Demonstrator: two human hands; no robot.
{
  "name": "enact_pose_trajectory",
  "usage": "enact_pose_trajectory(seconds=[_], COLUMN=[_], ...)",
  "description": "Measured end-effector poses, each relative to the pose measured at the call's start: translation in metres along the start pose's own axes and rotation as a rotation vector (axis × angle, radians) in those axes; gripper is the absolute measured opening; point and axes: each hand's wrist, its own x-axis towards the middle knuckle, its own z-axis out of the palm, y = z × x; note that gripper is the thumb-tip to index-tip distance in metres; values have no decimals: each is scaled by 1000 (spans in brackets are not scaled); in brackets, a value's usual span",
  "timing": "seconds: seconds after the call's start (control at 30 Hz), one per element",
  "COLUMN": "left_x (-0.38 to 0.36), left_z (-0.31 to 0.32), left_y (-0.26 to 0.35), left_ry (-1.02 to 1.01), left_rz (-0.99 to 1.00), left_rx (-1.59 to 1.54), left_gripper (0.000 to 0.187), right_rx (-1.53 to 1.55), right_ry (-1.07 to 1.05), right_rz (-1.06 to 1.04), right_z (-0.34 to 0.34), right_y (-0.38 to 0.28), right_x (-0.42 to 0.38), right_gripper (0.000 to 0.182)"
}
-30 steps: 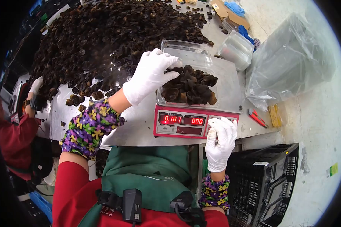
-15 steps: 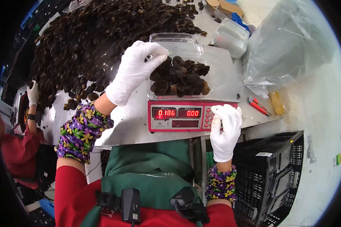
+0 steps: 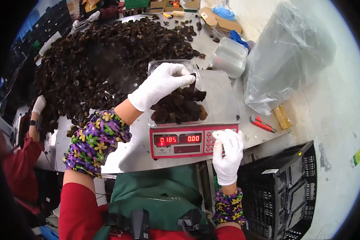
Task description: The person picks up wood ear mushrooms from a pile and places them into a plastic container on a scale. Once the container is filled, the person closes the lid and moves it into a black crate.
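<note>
My left hand (image 3: 163, 86): one wood-ear mushroom (image 3: 193, 80), pinched, above clear clamshell (image 3: 153, 67) on digital scale (image 3: 221, 98), near tabletop (image 3: 135, 150) front edge; my right hand (image 3: 227, 155): fingers half-curled, scale's front-right corner, grip unclear

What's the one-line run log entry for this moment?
left hand: pinching dark piece above heap | right hand: at keypad | scale: reads 0.185

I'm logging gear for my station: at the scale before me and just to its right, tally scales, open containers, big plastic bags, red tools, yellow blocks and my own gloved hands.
Scale: 1
Open container: 1
Big plastic bag: 1
Red tool: 1
Yellow block: 1
Gloved hands: 2 (left hand, right hand)
Total: 7
</note>
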Motion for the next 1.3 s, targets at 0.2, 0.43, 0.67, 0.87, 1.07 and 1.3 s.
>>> enact_pose_trajectory(seconds=[0.2,0.43,0.67,0.87,1.07,1.3], left_x=[-44,-219,-412,-359,-239,-132], left_z=[-40,-95,-110,-65,-26,8], left_y=[5,9,-51,-52,-54,-56], left_ry=[44,88,-67,187,249,588], left_rz=[-89,-424,-558,-416,-28,157], left_rx=[-265,-86,1031,713,394,407], left_gripper=[16,5,35,37,40,56], right_rx=[29,2,-15,25,4,38], right_ry=[-2,1,5,7,-9,-93], right_rz=[5,3,-12,-65,-102,-73], right_z=[1,-7,-7,-1,-2,8], right_y=[-7,-2,8,-4,2,13], right_x=[0,-2,-4,8,21,60], right_gripper=[15,16,23,20,17,24])
